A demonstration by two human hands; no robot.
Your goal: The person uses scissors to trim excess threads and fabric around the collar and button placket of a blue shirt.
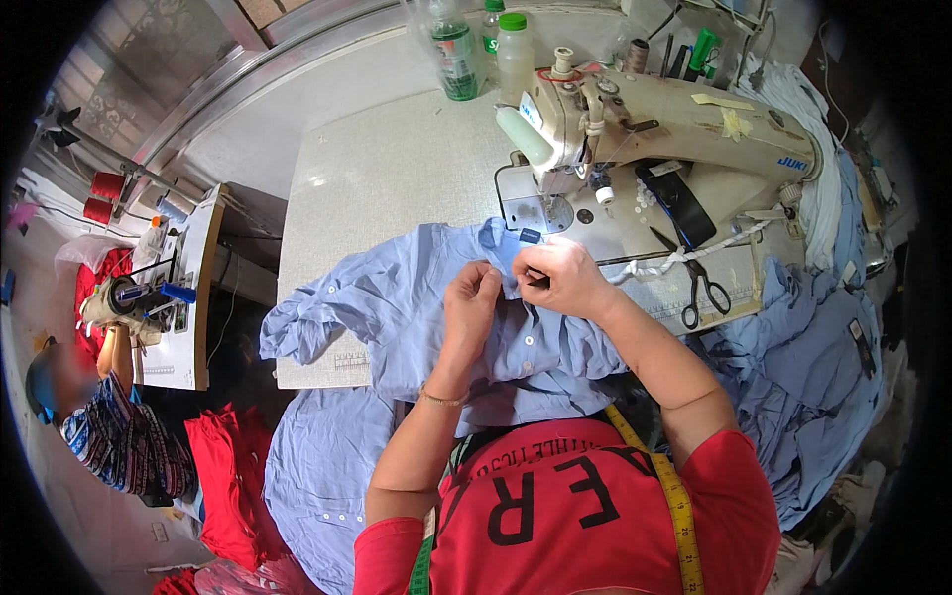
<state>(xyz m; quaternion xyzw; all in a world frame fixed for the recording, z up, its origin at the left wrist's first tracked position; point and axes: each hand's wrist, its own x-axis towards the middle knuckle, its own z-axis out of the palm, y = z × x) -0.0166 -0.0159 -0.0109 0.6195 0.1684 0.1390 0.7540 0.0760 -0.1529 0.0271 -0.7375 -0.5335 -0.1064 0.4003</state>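
A light blue button-up shirt [397, 268] lies spread over the table's front, its collar [496, 238] just before the sewing machine's needle area. My left hand [472, 297] is closed in a pinch on the shirt's front below the collar. Beside it, my right hand [567, 278] is closed around a small dark object [536, 279], mostly hidden by the fingers; its kind does not show. A small dark label [531, 236] shows at the collar, just above the right hand. White buttons [529, 340] run down the shirt front.
The sewing machine [684, 114] stands behind my hands. Black scissors [702, 293], a phone [678, 203] and a braided white cord [684, 256] lie to the right. Bottles [516, 59] stand at the back. Blue garments [793, 367] heap at right; a co-worker [124, 426] sits at left.
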